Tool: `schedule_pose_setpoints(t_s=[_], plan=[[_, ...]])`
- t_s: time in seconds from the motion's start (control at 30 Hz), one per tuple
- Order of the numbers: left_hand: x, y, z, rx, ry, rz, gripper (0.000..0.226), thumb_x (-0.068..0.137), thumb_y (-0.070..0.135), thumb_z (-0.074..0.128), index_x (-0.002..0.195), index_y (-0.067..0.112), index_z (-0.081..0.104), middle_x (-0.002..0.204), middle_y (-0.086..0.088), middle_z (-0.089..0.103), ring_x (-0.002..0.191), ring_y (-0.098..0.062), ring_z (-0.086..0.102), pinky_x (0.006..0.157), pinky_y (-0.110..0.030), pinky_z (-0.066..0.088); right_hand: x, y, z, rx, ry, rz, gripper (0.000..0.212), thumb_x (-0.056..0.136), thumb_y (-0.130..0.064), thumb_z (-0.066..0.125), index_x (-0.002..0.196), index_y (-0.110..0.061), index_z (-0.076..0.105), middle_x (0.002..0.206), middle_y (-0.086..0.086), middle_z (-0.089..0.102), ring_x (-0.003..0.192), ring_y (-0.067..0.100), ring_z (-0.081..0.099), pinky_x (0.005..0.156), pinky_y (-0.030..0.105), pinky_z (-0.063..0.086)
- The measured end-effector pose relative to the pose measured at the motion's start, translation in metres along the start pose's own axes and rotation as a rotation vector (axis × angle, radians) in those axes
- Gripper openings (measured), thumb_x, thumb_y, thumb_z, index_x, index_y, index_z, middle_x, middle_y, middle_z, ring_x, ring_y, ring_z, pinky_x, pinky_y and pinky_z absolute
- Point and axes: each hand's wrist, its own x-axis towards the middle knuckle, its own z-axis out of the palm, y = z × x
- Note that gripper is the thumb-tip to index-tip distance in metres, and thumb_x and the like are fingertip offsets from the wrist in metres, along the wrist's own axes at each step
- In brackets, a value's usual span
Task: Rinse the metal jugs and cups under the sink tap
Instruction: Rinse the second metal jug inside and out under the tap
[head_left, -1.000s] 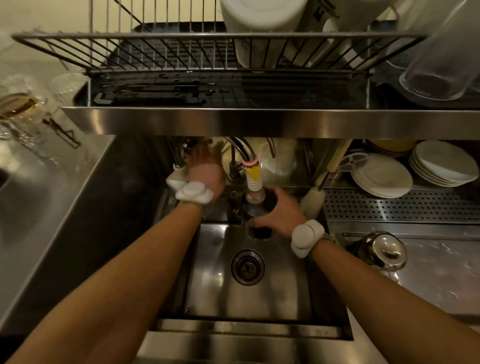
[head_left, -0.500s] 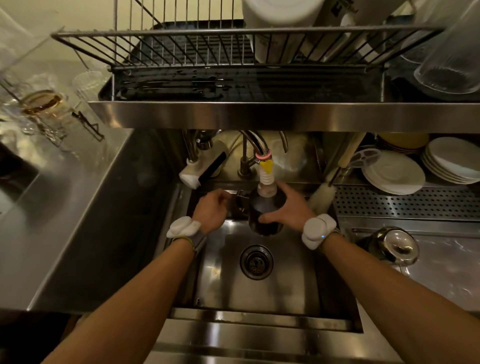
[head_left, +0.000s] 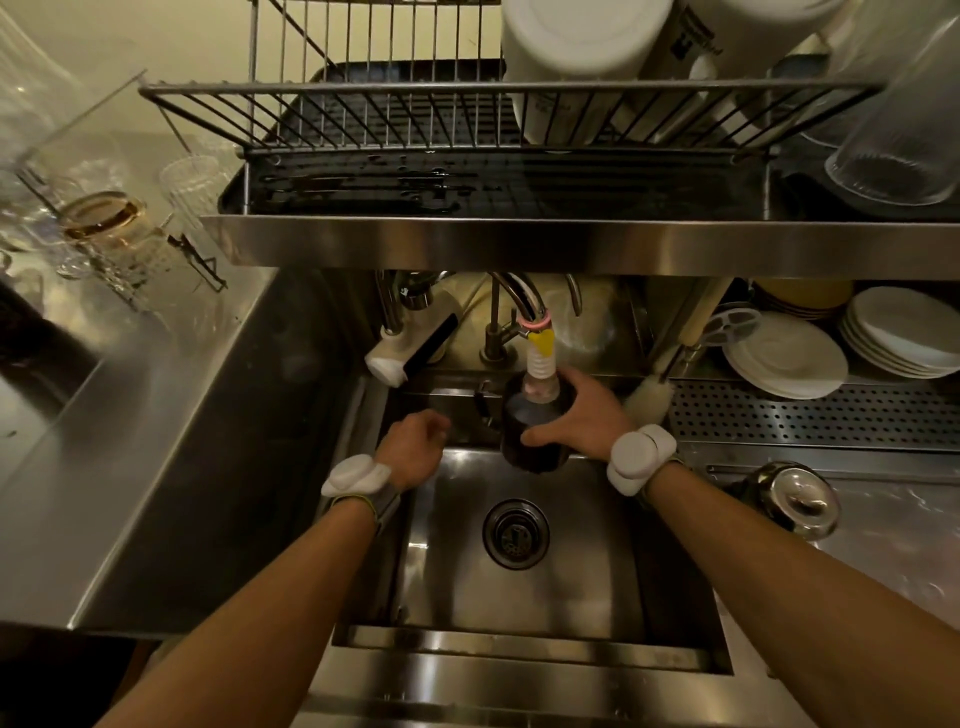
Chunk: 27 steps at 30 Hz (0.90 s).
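A dark metal jug (head_left: 530, 441) is held upright over the steel sink (head_left: 561, 582), its mouth right under the tap nozzle (head_left: 540, 358) with a yellow and white tip. My right hand (head_left: 576, 415) wraps around the jug's right side. My left hand (head_left: 413, 447) hovers at the sink's left rim, fingers curled, holding nothing. A second shiny metal jug (head_left: 789, 499) stands on the counter to the right of the sink. Whether water is running cannot be told.
A steel shelf (head_left: 519, 244) with a wire dish rack hangs just above the taps. A white tap head (head_left: 410, 348) sits left of the nozzle. Stacked white plates (head_left: 789, 358) and a brush (head_left: 649, 395) lie at the back right. Glasses (head_left: 104, 223) stand at the left.
My left hand came down from the tap handle at the back to the sink's left rim. The jug stays under the nozzle in my right hand.
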Motion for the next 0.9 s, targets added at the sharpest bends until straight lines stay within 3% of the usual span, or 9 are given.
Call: schedule_pose_setpoints(t_s=[0.1,0.3,0.43,0.6,0.9], plan=[[-0.001,-0.001,0.000,-0.004,-0.008,-0.009,0.025,0.092,0.017,0.052,0.115,0.017,0.063,0.115,-0.009,0.068,0.111,-0.026,0.062,0.097,-0.032,0.046,-0.004,0.002,-0.002,0.032,0.024,0.027,0.084,0.062,-0.016,0.086,0.135,-0.015,0.044,0.114,-0.009,0.048,0.106,0.007,0.043,0.087,0.021,0.036],[-0.003,0.001,-0.002,-0.019,-0.007,0.009,0.022,0.092,0.018,0.054,0.112,0.016,0.065,0.111,-0.008,0.069,0.108,-0.024,0.063,0.095,-0.030,0.046,-0.005,0.001,0.009,0.051,0.028,0.017,0.080,0.060,-0.020,0.087,0.130,-0.017,0.048,0.116,-0.006,0.055,0.110,0.012,0.052,0.085,0.022,0.038],[-0.007,0.002,-0.002,-0.044,0.003,0.024,0.022,0.091,0.018,0.056,0.112,0.016,0.065,0.110,-0.007,0.069,0.107,-0.022,0.063,0.093,-0.029,0.045,-0.009,0.004,0.008,0.116,0.119,0.082,0.083,0.061,-0.017,0.087,0.133,-0.013,0.045,0.127,0.002,0.054,0.110,0.012,0.049,0.087,0.023,0.039],[-0.008,0.015,-0.003,-0.046,0.018,0.039,0.024,0.091,0.018,0.056,0.113,0.015,0.064,0.111,-0.007,0.069,0.108,-0.022,0.062,0.090,-0.023,0.042,-0.009,0.002,0.009,0.074,0.096,0.075,0.086,0.061,-0.020,0.087,0.135,-0.013,0.044,0.132,0.003,0.053,0.117,0.018,0.050,0.087,0.023,0.039],[-0.012,0.026,-0.004,-0.040,0.001,0.047,0.026,0.093,0.021,0.055,0.117,0.015,0.062,0.117,-0.007,0.067,0.111,-0.022,0.061,0.094,-0.029,0.044,-0.004,0.000,0.006,0.057,0.124,0.074,0.087,0.058,-0.021,0.088,0.134,-0.013,0.045,0.129,0.004,0.056,0.117,0.022,0.053,0.089,0.024,0.041]])
